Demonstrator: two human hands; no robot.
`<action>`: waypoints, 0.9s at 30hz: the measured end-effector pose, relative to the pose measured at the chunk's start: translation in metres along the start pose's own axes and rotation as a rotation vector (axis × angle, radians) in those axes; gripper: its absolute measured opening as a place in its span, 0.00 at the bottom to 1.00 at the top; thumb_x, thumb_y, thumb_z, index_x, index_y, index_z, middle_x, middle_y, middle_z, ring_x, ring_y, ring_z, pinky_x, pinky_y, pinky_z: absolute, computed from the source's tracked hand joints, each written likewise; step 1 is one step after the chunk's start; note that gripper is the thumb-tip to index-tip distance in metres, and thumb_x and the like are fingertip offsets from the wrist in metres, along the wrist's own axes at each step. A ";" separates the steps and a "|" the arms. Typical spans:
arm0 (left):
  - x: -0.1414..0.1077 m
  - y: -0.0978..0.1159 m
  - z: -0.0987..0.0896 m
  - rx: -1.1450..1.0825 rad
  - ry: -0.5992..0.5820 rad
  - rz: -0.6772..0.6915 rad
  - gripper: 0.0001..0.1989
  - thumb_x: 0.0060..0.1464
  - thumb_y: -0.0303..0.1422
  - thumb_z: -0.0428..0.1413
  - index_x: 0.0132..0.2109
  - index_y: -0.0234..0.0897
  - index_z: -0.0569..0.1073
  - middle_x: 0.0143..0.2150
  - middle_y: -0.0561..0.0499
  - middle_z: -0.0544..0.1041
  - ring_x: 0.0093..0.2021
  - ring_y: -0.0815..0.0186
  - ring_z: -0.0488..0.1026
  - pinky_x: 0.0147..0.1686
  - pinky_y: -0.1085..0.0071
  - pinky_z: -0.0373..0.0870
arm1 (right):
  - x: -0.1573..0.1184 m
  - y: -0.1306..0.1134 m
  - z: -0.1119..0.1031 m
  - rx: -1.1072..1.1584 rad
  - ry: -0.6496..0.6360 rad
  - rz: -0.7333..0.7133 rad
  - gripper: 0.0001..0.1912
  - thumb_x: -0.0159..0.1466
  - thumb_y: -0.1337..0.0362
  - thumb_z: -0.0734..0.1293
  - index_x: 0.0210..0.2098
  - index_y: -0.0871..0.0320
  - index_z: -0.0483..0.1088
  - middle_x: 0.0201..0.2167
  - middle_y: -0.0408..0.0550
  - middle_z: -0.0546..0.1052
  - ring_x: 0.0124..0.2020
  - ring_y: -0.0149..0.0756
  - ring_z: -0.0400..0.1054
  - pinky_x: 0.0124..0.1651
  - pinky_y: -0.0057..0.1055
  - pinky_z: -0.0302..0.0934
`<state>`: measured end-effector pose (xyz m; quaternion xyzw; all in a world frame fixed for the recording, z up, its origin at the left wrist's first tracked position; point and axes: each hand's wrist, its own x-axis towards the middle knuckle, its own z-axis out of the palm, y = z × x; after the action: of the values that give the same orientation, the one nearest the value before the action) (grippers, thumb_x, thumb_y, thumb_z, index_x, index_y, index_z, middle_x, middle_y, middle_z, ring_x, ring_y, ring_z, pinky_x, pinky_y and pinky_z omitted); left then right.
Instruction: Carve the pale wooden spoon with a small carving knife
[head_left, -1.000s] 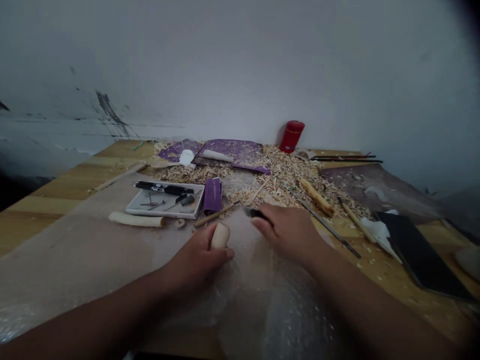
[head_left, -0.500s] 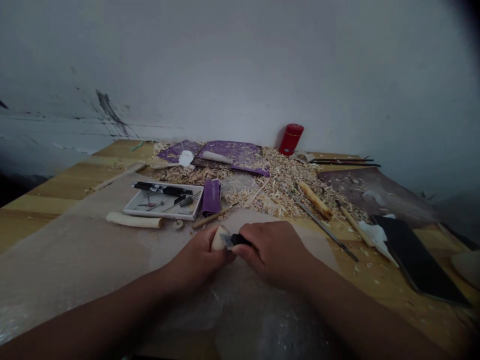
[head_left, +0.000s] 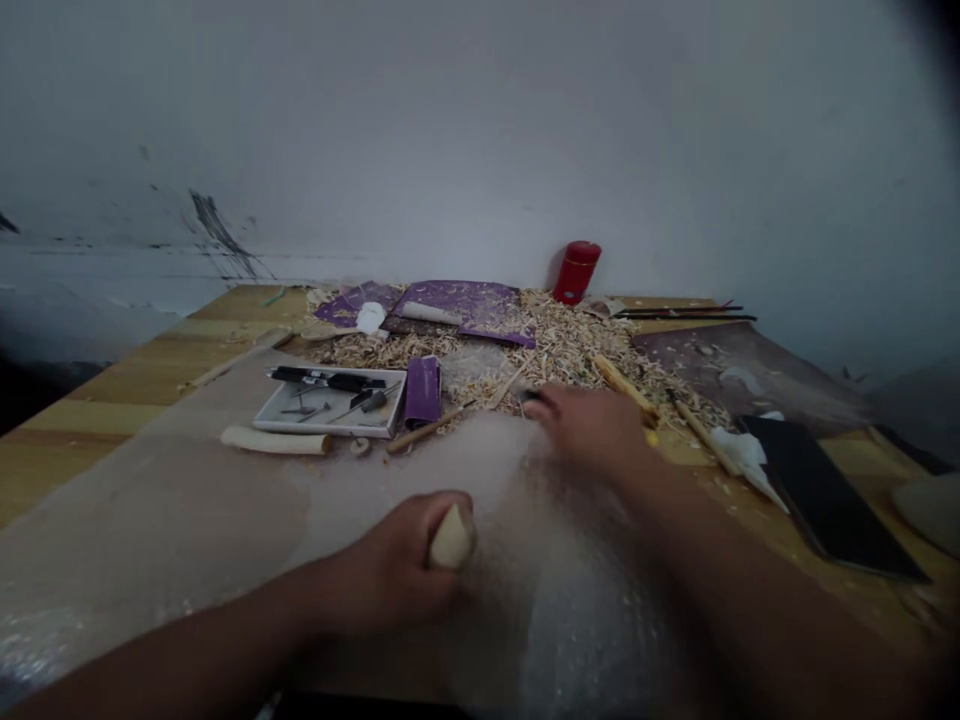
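Observation:
My left hand (head_left: 397, 565) is closed around a pale carved piece of wood or bone (head_left: 453, 537), whose rounded end sticks out above my fingers. My right hand (head_left: 589, 430) is farther forward and apart from it, gripping a small black-handled knife (head_left: 532, 397). Most of the knife is hidden by my fingers, and its blade does not show clearly. Both hands are above a sheet of bubble wrap (head_left: 570, 590) spread over brown paper (head_left: 150, 520).
Wood shavings (head_left: 570, 345) cover the back of the wooden table (head_left: 97, 420). Nearby are a white tray of small tools (head_left: 330, 417), a purple box (head_left: 423, 392), a pale cylindrical blank (head_left: 274, 440) and a black board (head_left: 821, 495). A red canister (head_left: 577, 272) stands against the wall.
My hands have moved apart. The right hand has pulled forward and away from the pale piece with the knife, and the left hand has dropped nearer to me.

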<state>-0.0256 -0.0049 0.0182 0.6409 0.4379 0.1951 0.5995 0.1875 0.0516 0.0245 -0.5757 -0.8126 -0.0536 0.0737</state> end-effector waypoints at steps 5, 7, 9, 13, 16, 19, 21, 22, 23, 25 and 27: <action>0.004 -0.009 -0.002 -0.279 0.123 -0.057 0.12 0.41 0.29 0.52 0.27 0.39 0.53 0.18 0.62 0.57 0.15 0.77 0.53 0.13 0.80 0.53 | 0.001 0.004 -0.004 0.088 0.061 -0.045 0.22 0.62 0.51 0.46 0.31 0.56 0.64 0.23 0.44 0.72 0.23 0.31 0.63 0.23 0.27 0.39; 0.009 -0.013 -0.002 -0.365 0.125 -0.043 0.13 0.40 0.29 0.53 0.27 0.39 0.52 0.17 0.63 0.57 0.13 0.77 0.53 0.12 0.80 0.53 | -0.005 -0.013 -0.003 0.147 0.026 -0.180 0.22 0.62 0.51 0.47 0.31 0.56 0.63 0.24 0.43 0.71 0.24 0.31 0.63 0.23 0.26 0.39; 0.012 -0.016 -0.003 -0.386 0.139 -0.037 0.13 0.39 0.28 0.53 0.26 0.39 0.52 0.17 0.62 0.58 0.13 0.78 0.54 0.11 0.80 0.54 | -0.011 -0.029 -0.002 0.202 0.001 -0.264 0.21 0.62 0.50 0.47 0.31 0.57 0.63 0.24 0.43 0.71 0.24 0.31 0.63 0.24 0.26 0.40; 0.014 -0.017 -0.002 -0.350 0.155 -0.035 0.11 0.40 0.27 0.54 0.27 0.37 0.56 0.17 0.62 0.60 0.13 0.78 0.56 0.12 0.80 0.55 | -0.019 -0.044 0.000 0.269 -0.015 -0.318 0.20 0.61 0.50 0.48 0.31 0.56 0.62 0.25 0.43 0.71 0.25 0.31 0.62 0.26 0.27 0.41; 0.014 -0.016 -0.001 -0.349 0.129 -0.037 0.10 0.42 0.27 0.53 0.28 0.38 0.56 0.15 0.62 0.59 0.12 0.78 0.55 0.12 0.81 0.54 | -0.021 -0.046 -0.001 0.283 -0.024 -0.337 0.20 0.61 0.50 0.48 0.30 0.57 0.62 0.24 0.44 0.71 0.25 0.32 0.62 0.26 0.28 0.41; 0.015 -0.016 0.000 -0.338 0.135 -0.026 0.10 0.44 0.28 0.53 0.28 0.38 0.55 0.15 0.63 0.57 0.12 0.78 0.54 0.11 0.81 0.53 | -0.022 -0.047 -0.003 0.269 -0.034 -0.346 0.20 0.61 0.50 0.48 0.30 0.57 0.62 0.25 0.45 0.71 0.26 0.33 0.62 0.27 0.29 0.41; 0.015 -0.015 0.001 -0.306 0.133 -0.030 0.09 0.45 0.29 0.51 0.28 0.39 0.55 0.15 0.63 0.56 0.12 0.78 0.53 0.11 0.81 0.53 | -0.022 -0.047 -0.005 0.250 -0.036 -0.345 0.19 0.61 0.51 0.49 0.30 0.56 0.62 0.25 0.45 0.71 0.26 0.33 0.62 0.27 0.29 0.41; 0.014 -0.015 0.000 -0.268 0.141 -0.027 0.09 0.45 0.29 0.51 0.28 0.38 0.55 0.16 0.63 0.56 0.12 0.78 0.53 0.11 0.80 0.53 | -0.023 -0.046 -0.006 0.241 -0.038 -0.347 0.19 0.61 0.51 0.49 0.30 0.56 0.62 0.25 0.44 0.71 0.26 0.33 0.62 0.27 0.29 0.41; 0.014 -0.014 0.000 -0.212 0.161 -0.015 0.09 0.44 0.28 0.51 0.27 0.38 0.56 0.16 0.62 0.56 0.13 0.78 0.53 0.12 0.80 0.53 | -0.023 -0.046 -0.006 0.235 -0.036 -0.352 0.19 0.61 0.51 0.49 0.30 0.56 0.62 0.25 0.44 0.71 0.25 0.33 0.62 0.27 0.29 0.41; 0.012 -0.012 -0.002 -0.092 0.222 0.012 0.09 0.42 0.26 0.52 0.26 0.37 0.56 0.18 0.61 0.57 0.16 0.78 0.55 0.14 0.81 0.53 | -0.024 -0.046 -0.007 0.222 -0.027 -0.366 0.19 0.61 0.50 0.49 0.31 0.55 0.63 0.25 0.44 0.71 0.25 0.33 0.62 0.27 0.29 0.41; 0.012 -0.009 -0.003 -0.043 0.250 0.007 0.08 0.40 0.25 0.52 0.25 0.36 0.57 0.19 0.60 0.58 0.18 0.77 0.55 0.16 0.80 0.52 | -0.025 -0.048 -0.006 0.200 -0.007 -0.372 0.20 0.61 0.49 0.49 0.31 0.55 0.63 0.25 0.44 0.71 0.25 0.33 0.62 0.27 0.29 0.41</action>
<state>-0.0247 0.0051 0.0073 0.6000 0.5026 0.2852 0.5531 0.1507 0.0119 0.0260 -0.4059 -0.9063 0.0167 0.1165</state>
